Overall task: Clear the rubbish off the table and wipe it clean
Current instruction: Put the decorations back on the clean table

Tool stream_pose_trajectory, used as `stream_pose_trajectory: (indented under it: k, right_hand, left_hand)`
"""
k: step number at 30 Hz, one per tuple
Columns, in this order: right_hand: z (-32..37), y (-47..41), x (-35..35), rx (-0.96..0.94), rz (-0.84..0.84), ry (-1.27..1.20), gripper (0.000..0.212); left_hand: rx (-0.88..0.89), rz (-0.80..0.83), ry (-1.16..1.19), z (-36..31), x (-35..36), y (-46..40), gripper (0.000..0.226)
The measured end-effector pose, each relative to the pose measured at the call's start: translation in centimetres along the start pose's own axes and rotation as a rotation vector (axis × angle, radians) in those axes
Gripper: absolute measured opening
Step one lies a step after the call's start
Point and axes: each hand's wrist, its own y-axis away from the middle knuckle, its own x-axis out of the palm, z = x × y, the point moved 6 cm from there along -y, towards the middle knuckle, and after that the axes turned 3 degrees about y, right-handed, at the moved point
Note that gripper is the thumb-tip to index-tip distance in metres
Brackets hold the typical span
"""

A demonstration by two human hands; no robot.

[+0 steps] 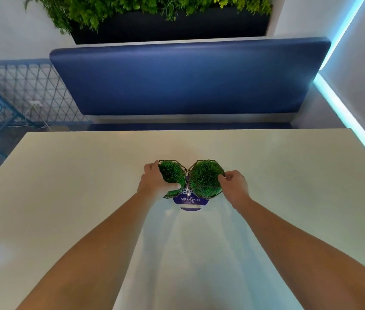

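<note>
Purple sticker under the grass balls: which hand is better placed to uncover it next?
Probably left: the left hand grips the left grass ball, which overlaps the purple sticker more than the right one.

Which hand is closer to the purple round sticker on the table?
Left. The left hand grips the left grass ornament, its thumb almost over the purple sticker. The right hand holds the right grass ornament by its outer side, farther off.

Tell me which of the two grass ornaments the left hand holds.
The left hand holds the left grass ornament, the one farther from the blue wall light; the right hand grips the other.
</note>
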Motion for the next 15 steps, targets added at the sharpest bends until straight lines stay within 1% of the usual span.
stream_pose_trajectory:
  k: [6,10,15]
  right_hand:
    - [0.2,-0.3,0.1,-0.024,0.014,0.045,0.028]
    - [0.4,-0.5,0.0,-0.016,0.006,0.087,0.021]
    - [1.3,-0.4,-0.5,-0.017,-0.047,0.159,0.033]
  left_hand:
    - [-0.009,-0.001,0.003,-0.1,0.0,0.0,0.117]
    - [-0.013,0.012,0.014,0.0,-0.1,0.0,0.118]
    - [-0.013,0.028,0.027,0.0,-0.2,0.0,0.113]
